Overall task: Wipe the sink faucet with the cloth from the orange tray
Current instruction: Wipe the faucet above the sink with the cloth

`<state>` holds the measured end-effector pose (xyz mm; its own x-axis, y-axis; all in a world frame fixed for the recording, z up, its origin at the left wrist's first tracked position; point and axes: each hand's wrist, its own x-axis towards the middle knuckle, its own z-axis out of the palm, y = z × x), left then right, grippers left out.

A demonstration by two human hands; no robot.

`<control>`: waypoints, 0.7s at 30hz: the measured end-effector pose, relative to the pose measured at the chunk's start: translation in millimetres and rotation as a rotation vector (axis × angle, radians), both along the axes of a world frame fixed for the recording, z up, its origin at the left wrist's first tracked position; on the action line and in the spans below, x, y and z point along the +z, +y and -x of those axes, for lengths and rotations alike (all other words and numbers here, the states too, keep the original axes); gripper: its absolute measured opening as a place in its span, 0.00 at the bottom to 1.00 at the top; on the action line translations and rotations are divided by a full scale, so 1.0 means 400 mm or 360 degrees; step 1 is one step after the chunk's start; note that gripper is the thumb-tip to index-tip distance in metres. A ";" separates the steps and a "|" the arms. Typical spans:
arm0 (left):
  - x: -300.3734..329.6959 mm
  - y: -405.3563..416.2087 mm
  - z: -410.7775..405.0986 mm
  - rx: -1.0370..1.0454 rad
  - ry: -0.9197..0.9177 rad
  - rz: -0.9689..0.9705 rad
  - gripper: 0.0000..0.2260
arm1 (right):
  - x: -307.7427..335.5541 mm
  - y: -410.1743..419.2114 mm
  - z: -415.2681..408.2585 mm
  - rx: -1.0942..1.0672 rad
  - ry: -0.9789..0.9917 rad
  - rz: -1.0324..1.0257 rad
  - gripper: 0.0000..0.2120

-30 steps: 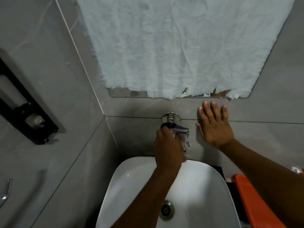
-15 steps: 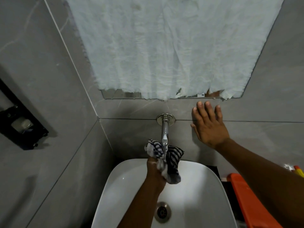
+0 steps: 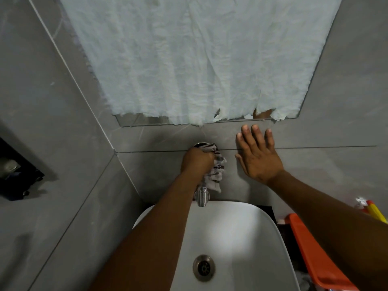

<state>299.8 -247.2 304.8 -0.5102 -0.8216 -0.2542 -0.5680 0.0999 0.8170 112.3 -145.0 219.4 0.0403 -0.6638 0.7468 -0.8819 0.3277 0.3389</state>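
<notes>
Item: striped cloth (image 3: 216, 175), bunched in our left hand (image 3: 197, 160), fist closed round the faucet (image 3: 202, 197) near its wall end. Right hand (image 3: 257, 156) spread flat on wall. Risk: loose tail snags spout, grip slips.

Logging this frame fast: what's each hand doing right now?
Left hand: closed on the striped cloth, at the faucet base.
Right hand: open, flat against the wall, holding nothing.

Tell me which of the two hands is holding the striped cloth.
The left hand, fisted around the striped cloth up at the wall end of the faucet. The right hand holds nothing; it lies flat and open against the tiled wall.
</notes>
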 end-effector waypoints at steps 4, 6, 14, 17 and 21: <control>-0.019 0.036 -0.034 0.0039 0.0033 0.0093 0.13 | -0.002 0.002 -0.008 0.0021 -0.0046 -0.0004 0.36; -0.052 0.071 -0.067 0.0122 0.0084 0.0166 0.15 | -0.002 0.001 -0.009 0.0030 -0.0075 -0.0014 0.36; -0.160 0.178 -0.158 0.0165 0.0142 0.0493 0.24 | -0.003 0.001 -0.010 0.0016 -0.0105 -0.0070 0.38; -0.115 0.134 -0.099 0.0010 -0.0615 0.0698 0.23 | -0.005 0.002 -0.011 0.0028 -0.0108 -0.0051 0.38; 0.028 0.075 0.007 -0.0457 -0.1394 0.0802 0.22 | -0.002 0.003 -0.011 0.0042 -0.0111 -0.0049 0.38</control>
<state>297.1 -217.2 315.9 -0.5058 -0.8121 -0.2908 -0.8414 0.5389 -0.0414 116.9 -143.9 218.5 0.0065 -0.6861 0.7275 -0.9118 0.2946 0.2859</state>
